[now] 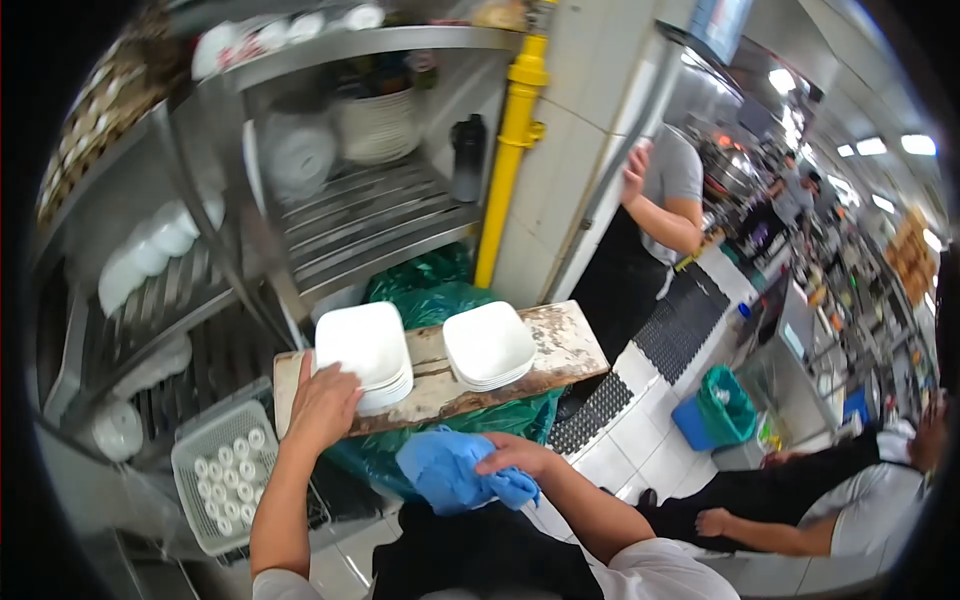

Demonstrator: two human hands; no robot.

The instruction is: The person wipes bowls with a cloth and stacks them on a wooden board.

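Note:
Two stacks of white square bowls stand on a worn wooden board. My left hand [325, 405] is at the near left side of the left stack [362, 345], its fingers against the bowls' edge; whether it grips them is hard to tell. The right stack [489, 345] is a little apart, with no hand on it. My right hand [512, 462] is closed on a crumpled blue cloth [445, 472], held in front of the near edge of the board [565, 335].
Metal shelves [385, 205] with dishes rise behind and left. A grey basket [190, 465] of white cups sits lower left. Green plastic [425, 275] surrounds the board. A yellow pipe [505, 170] stands behind. One person [675, 185] stands beyond the board, another [800, 490] at right.

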